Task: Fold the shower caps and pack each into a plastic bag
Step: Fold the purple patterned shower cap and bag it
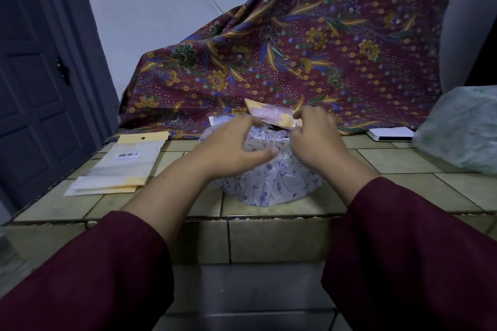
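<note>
A translucent white shower cap with a blue floral print lies spread on the tiled counter, its ruffled edge bunched at the far side. My left hand lies over the cap's left part, thumb and fingers curled and pinching its plastic. My right hand grips the ruffled edge on the right. Just behind the hands lies a packed bag with a pink cap and yellow header. A stack of flat empty plastic bags with yellow headers and a barcode label sits at the left.
A maroon batik cloth drapes over something bulky behind the counter. A pale crumpled plastic bag sits at the right, with a flat white box beside it. A dark door stands at the left.
</note>
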